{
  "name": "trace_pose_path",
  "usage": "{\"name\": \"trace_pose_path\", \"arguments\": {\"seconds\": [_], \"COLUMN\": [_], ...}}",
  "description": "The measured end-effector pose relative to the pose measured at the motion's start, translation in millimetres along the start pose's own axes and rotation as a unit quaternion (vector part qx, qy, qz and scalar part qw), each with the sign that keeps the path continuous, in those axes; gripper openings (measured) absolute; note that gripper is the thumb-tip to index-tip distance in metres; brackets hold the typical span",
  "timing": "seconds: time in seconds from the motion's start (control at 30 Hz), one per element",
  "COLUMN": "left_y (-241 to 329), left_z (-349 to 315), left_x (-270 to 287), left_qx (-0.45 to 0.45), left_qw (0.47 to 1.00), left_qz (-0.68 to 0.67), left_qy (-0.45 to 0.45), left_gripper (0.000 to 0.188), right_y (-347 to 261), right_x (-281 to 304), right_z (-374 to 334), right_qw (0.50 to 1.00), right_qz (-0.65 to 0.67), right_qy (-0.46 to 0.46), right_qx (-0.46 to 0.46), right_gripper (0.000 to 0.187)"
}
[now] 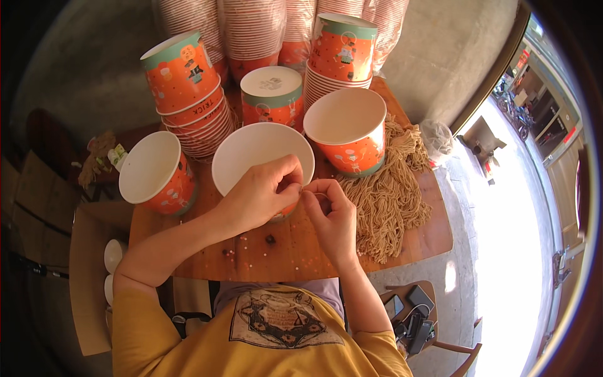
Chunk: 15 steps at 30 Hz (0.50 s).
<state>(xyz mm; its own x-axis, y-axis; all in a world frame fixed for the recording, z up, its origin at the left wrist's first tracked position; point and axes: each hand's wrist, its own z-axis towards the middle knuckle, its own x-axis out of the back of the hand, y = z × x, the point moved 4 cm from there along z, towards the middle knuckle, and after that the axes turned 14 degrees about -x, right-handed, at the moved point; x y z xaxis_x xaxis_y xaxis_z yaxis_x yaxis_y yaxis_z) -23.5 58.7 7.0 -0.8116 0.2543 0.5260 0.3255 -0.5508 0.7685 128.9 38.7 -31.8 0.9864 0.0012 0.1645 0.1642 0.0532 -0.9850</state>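
Note:
In front of me an orange paper bucket [242,154] stands with its white mouth upward. At its near right rim, my left hand [270,191] and my right hand [330,217] meet fingertip to fingertip, both closed in a pinch. A thin tan string [322,194] loops out by my right fingers; its ends are hidden. My left hand covers part of the bucket's mouth. To the right lies a heap of tan strings [392,195]. Single open buckets stand on the left [151,168] and on the right [345,119].
Two bucket stacks [191,100] [342,53] stand upside down on the wooden table [295,267], an upturned bucket [271,88] between them. Plastic-wrapped stacks [251,31] line the back. A cardboard box [94,276] sits lower left; a chair with phones [411,311] lower right.

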Motion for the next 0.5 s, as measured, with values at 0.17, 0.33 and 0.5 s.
{"name": "trace_pose_path", "arguments": {"seconds": [0.17, 0.33, 0.5], "left_y": [4, 13, 17], "left_z": [-3, -6, -12], "left_x": [-2, 2, 0], "left_qx": [-0.042, -0.096, -0.071], "left_qw": [0.997, 0.985, 0.987], "left_qz": [0.07, 0.112, 0.125], "left_qy": [0.008, 0.092, 0.077], "left_gripper": [0.01, 0.015, 0.017], "right_y": [0, 0, 0], "right_x": [-1, -1, 0], "right_z": [-1, -1, 0], "right_qw": [0.999, 0.998, 0.998], "right_qz": [-0.01, -0.032, -0.025], "right_qy": [0.022, 0.032, 0.029], "right_qx": [0.036, 0.052, 0.046], "right_gripper": [0.01, 0.009, 0.009]}}
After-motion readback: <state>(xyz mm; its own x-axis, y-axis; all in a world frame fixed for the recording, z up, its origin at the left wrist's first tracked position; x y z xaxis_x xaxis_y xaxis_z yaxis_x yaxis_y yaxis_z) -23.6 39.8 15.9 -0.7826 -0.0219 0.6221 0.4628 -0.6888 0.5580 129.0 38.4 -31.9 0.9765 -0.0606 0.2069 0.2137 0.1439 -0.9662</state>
